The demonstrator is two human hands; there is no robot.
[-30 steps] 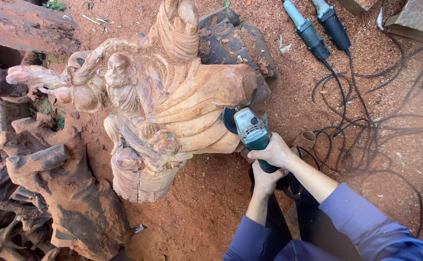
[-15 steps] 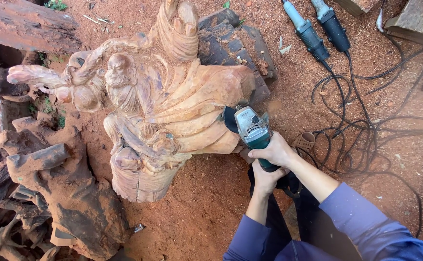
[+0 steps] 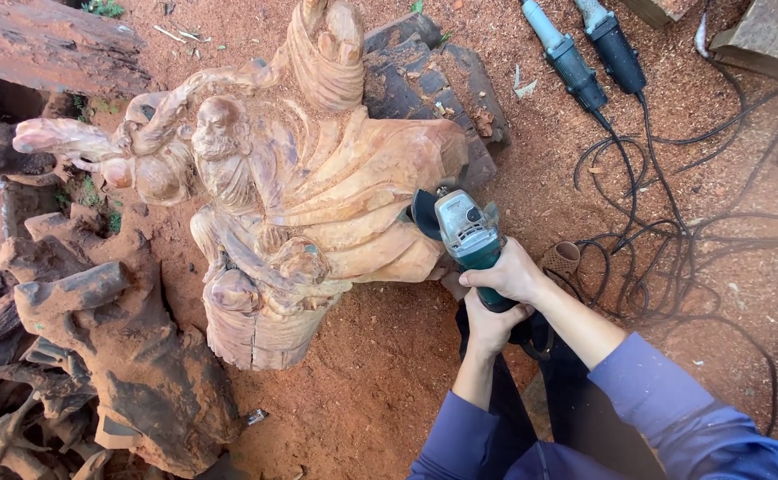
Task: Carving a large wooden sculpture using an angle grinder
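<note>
Gripping the teal-and-silver handheld angle grinder (image 3: pixel 467 236) at centre frame, the right hand (image 3: pixel 506 274) wraps around the teal body from above, fingers clenched over it. The left hand (image 3: pixel 489 322) sits directly below, clenched around the rear end of the same tool. Both forearms enter from the lower right of the frame in blue-purple long sleeves (image 3: pixel 673 418).

The grinder's dark disc guard points to the upper left and meets the right-hand edge of the pale reddish carved wooden figure sculpture (image 3: pixel 291 204), which lies on the red sawdust-covered ground (image 3: pixel 380 356). The sculpture fills the centre and upper left of the frame; its carved head is at upper left, its folded robe lines run toward the grinder, and its cut base faces the lower centre.

Dark, weathered tree roots and stumps (image 3: pixel 78 356) occupy the left and lower-left frame, just beside the sculpture. A dark cracked wooden block (image 3: pixel 442 80) lies behind the sculpture at upper centre.

Two more teal-and-black power tools (image 3: pixel 585 53) lie side by side at upper right, well apart from the hands. Their black power cables (image 3: pixel 691 222) loop loosely across the right side of the frame. A small round woven-looking object (image 3: pixel 565 258) lies near the right wrist; what it is cannot be told.
</note>
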